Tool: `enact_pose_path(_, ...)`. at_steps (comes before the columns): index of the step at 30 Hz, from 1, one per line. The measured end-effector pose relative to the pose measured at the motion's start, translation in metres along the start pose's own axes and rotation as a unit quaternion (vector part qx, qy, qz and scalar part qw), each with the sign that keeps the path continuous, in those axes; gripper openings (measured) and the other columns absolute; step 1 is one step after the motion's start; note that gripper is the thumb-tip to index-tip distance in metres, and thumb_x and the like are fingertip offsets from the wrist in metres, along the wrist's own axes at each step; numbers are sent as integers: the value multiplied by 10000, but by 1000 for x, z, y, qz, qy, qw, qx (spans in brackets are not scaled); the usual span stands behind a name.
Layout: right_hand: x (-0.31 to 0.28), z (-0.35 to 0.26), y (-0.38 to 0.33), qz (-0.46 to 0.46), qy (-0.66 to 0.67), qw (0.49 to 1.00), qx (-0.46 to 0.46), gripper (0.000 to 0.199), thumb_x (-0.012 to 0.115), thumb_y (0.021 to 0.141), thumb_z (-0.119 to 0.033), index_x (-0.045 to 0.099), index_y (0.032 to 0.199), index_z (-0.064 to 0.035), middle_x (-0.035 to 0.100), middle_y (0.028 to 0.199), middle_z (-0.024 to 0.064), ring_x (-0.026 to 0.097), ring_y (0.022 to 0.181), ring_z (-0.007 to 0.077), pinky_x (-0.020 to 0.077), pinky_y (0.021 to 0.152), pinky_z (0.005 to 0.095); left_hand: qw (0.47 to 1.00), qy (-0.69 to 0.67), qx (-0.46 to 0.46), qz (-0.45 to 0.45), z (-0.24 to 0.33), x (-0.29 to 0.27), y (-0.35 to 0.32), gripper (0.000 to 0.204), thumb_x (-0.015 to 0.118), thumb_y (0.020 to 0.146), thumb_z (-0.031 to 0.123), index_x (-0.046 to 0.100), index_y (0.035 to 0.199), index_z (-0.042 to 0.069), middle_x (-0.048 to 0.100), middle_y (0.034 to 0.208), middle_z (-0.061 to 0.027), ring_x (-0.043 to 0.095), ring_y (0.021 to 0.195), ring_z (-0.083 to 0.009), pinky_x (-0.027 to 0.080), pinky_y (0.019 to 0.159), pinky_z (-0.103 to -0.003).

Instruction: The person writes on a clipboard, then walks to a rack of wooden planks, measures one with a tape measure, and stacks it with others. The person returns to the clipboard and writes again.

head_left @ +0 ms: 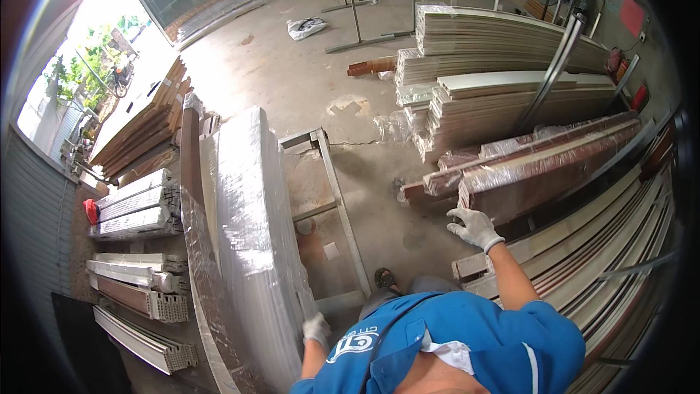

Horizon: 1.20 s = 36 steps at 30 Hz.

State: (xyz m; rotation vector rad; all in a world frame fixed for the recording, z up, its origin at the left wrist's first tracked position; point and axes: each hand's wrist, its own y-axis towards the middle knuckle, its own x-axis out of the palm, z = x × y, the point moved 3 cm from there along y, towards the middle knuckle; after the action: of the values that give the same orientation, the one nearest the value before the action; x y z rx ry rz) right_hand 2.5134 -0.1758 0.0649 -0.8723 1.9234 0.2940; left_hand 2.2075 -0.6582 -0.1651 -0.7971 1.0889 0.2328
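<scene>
My right hand [475, 229], in a pale work glove, reaches out with its fingers apart and holds nothing. It is close to the near end of a brown bundle of profiles [539, 179] wrapped in clear film; whether it touches the bundle I cannot tell. My left hand [316, 330], gloved too, is low at the right side of a long stack wrapped in shiny clear plastic [251, 248]. It seems to rest against the stack's edge, and its fingers are too hidden to read. A metal frame [339, 211] lies beside this stack.
Tall stacks of pale profiles [503, 40] stand at the far right, with long strips [583, 248] on racks nearer me. Brown boards [142, 128] and wrapped bundles [138, 208] lie at left. A metal stand [355, 7] and plastic bag [306, 28] are farther off.
</scene>
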Motion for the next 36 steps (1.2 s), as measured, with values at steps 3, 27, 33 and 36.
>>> enact_pose_path(3, -17, -7, 69, 3, 22, 1000, 16, 372, 700, 830, -359, 657, 1139, -156, 705, 996, 110, 675, 939, 288, 530, 796, 413, 703, -674, -219, 66, 4, -97, 120, 128, 643, 876, 234, 639, 850, 109, 621, 759, -34, 604, 708, -137, 486, 600, -292)
enact_pose_path(27, -82, -5, 878, -56, -9, 998, -29, 291, 639, 858, -384, 686, 978, -123, 692, 974, 134, 656, 932, 316, 505, 824, 438, 914, -332, -193, -135, 98, -327, 768, 316, 565, 896, 340, 681, 977, 58, 673, 974, -157, 641, 895, -297, 493, 773, -409)
enact_pose_path(33, -59, 68, 1033, -100, 53, 976, 184, 378, 658, 824, -414, 681, 979, -70, 693, 974, 153, 656, 940, 333, 501, 819, 421, 888, -418, -146, -127, 93, -480, 1007, 230, 647, 875, 259, 645, 974, 52, 643, 845, -102, 632, 730, -237, 497, 612, -363)
enact_pose_path(36, -43, 111, 1045, -129, 183, 902, 370, 369, 680, 821, -371, 684, 981, -38, 704, 944, 155, 693, 850, 279, 534, 719, 391, 755, -611, -224, -77, 108, -589, 1151, 210, 687, 865, 219, 628, 972, 49, 628, 780, -75, 628, 647, -207, 499, 531, -341)
